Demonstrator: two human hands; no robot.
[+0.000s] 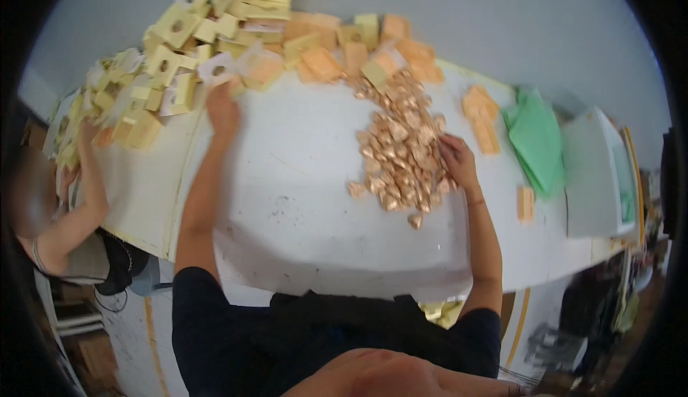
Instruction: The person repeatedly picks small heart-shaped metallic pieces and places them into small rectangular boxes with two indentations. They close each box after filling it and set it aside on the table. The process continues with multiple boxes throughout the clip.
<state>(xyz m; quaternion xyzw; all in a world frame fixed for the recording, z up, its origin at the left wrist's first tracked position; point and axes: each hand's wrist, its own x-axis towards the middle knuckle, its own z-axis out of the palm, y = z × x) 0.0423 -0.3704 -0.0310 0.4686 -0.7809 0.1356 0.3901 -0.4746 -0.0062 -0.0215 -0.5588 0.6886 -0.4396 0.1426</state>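
Note:
My left hand (223,110) reaches to the back left of the white table (301,153). Its fingers close on the near edge of a small pale box with a round hole (217,71); the fingertips are partly blurred. On the right, a heap of gold foil-wrapped pieces (401,150) spreads toward the back. My right hand (460,162) rests at the heap's right edge, fingers stretched over the pieces and somewhat apart. No piece shows clearly within its grasp.
Pale yellow boxes (175,28) and orange trays (322,64) crowd the back. A green cloth (534,142) lies beside a white bin (591,175) on the right. Another orange tray (526,203) lies nearer. At far left, a co-worker's arm (89,182) reaches among boxes.

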